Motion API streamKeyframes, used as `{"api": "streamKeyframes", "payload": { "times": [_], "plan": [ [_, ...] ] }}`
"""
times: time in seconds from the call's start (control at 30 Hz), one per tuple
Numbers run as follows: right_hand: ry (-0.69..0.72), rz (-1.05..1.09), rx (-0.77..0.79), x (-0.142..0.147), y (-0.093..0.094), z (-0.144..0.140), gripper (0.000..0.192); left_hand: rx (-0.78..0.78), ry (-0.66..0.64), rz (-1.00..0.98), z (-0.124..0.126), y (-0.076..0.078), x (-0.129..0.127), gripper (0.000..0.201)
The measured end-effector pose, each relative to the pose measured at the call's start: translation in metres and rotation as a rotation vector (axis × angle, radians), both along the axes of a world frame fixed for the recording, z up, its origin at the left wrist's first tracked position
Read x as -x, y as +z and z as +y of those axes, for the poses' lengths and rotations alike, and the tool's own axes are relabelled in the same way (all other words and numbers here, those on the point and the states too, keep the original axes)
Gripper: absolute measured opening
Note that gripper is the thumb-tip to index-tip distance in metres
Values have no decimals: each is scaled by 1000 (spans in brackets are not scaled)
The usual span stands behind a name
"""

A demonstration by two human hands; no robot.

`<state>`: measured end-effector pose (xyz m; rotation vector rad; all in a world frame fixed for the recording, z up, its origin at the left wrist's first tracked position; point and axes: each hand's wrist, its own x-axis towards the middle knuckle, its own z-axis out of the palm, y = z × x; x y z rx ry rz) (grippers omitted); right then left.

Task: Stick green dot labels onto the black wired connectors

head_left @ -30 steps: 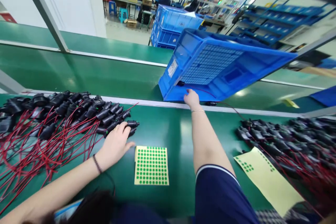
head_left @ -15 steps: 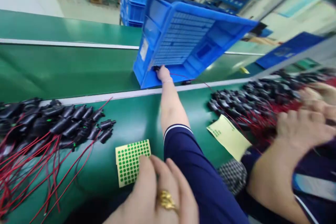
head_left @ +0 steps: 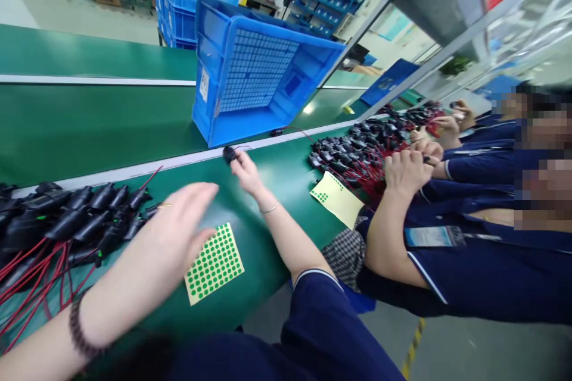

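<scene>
Black ribbed connector [head_left: 229, 154] — pinched by right hand [head_left: 245, 170] — red-wired.

Blue crate [head_left: 250, 71], green-dotted yellow sheet [head_left: 214, 263], seemingly black connector [head_left: 229, 154].

Two sticker sheets [head_left: 214, 263], two connector piles [head_left: 71, 220], one tilted crate [head_left: 254, 80].

Black connector [head_left: 229, 154] at right fingers [head_left: 239, 162]: matt plastic w/ thin red wire. Blue crate [head_left: 254, 74] just beyond: moulded plastic, grid-ribbed, slight sheen. Sticker sheet [head_left: 214, 262] under left fingers [head_left: 196, 205]: yellowish paper, matt green dots. Table [head_left: 89, 125]: smooth green, semi-gloss.
</scene>
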<state>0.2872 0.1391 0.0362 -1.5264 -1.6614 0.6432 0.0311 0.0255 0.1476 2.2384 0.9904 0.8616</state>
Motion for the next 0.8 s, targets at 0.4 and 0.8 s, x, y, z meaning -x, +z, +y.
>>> {"api": "streamKeyframes", "payload": {
  "times": [0.4, 0.8],
  "plan": [
    [666, 338, 239, 104, 10, -85, 40, 294, 334, -475, -21, -102, 18, 40],
    [298, -9, -139, 48, 20, -98, 15, 333, 503, -458, -42, -141, 30, 37]
  ]
}}
